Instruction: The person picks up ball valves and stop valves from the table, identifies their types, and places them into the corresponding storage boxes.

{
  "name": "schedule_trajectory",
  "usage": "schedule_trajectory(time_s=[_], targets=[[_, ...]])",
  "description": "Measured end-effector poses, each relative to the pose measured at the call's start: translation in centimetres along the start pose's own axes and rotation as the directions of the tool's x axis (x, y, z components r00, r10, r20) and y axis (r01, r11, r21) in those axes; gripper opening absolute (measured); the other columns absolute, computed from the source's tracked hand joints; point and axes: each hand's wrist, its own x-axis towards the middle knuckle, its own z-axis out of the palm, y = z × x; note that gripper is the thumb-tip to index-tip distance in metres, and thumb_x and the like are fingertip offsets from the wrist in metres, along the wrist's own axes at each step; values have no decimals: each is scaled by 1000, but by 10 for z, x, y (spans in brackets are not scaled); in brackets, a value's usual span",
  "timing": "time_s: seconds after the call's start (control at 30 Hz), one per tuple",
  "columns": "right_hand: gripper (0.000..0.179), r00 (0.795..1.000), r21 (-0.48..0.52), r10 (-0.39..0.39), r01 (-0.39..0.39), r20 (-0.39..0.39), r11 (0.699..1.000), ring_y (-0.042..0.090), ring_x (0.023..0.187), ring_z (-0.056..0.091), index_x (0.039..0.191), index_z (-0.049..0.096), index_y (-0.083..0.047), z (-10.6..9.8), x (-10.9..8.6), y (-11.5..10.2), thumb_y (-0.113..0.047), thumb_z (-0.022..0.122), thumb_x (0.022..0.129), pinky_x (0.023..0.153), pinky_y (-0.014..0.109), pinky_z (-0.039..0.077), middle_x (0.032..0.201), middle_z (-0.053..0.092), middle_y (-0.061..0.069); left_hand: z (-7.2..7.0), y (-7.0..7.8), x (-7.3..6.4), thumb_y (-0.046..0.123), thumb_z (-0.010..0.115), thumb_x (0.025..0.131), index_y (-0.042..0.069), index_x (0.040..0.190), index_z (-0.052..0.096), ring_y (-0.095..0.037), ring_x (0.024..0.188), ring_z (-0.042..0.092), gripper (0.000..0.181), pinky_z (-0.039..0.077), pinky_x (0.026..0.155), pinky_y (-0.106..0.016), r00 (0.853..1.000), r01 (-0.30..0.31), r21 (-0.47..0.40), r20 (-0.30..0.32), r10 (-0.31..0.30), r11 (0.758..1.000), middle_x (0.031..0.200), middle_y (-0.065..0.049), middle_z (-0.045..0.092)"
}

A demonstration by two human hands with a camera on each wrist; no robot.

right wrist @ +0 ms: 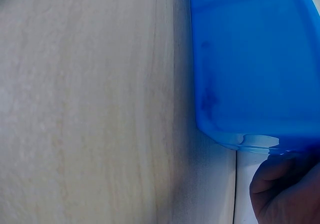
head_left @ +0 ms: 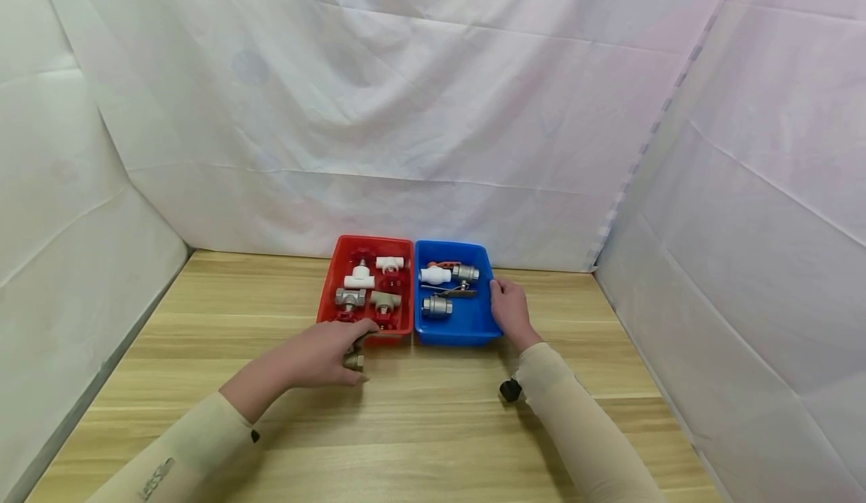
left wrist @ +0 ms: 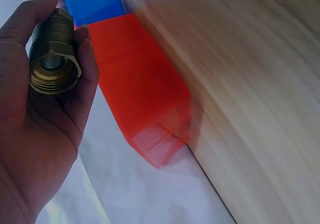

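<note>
In the head view my left hand (head_left: 318, 353) is in front of the red bin (head_left: 374, 239), gripping a brass valve (head_left: 354, 361). The left wrist view shows the valve's threaded open end (left wrist: 54, 78) between thumb and fingers. My right hand (head_left: 512, 312) holds the right wall of the blue bin (head_left: 476, 325); its fingertips are partly hidden there. Inside the blue bin lie a metal ball valve (head_left: 437, 306), another metal valve (head_left: 464, 273) and a white plastic valve (head_left: 434, 275). The red bin holds white tee-shaped valves (head_left: 359, 278) and metal valves (head_left: 349, 298) with red handwheels.
Both bins stand side by side on a wood-grain table (head_left: 433, 428), near its back edge. White cloth (head_left: 406, 112) hangs behind and along both sides. A small black piece (head_left: 510, 390) sits by the right wrist.
</note>
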Motion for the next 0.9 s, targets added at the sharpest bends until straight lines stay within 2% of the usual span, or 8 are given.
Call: schedule_trajectory(time_s=[0.17,0.4,0.7,0.9], targets=[[44,1000,9,21,-21,11,1000,39,124,70,143,71,0,0,0,-2,-29,48,120,109,61,55,137,72,23,-5,5,4,41,96,87,23,149,59,-14,96,63,75,60,88,-40,1000,-6,19,-7,6,1000,111,10,68],[43,1000,0,22,-22,6,1000,38,122,70,140,72,1,0,1,-1,-29,49,119,108,60,56,135,73,23,-9,8,13,42,96,87,21,152,58,-16,102,65,78,62,96,-47,1000,-8,58,-13,9,998,122,4,72],[43,1000,-20,15,-15,3,1000,38,116,70,137,72,1,1,2,1,-29,48,120,105,60,57,131,74,23,-14,11,21,41,96,87,23,153,57,-15,100,66,78,62,93,-44,999,-22,58,-22,24,998,117,7,71],[43,1000,-25,14,-14,-2,1000,38,116,70,137,72,1,1,2,1,-29,48,120,106,60,56,130,74,23,-19,17,29,45,95,87,22,158,54,-18,112,69,85,62,97,-46,997,-61,90,-43,65,994,133,0,74]])
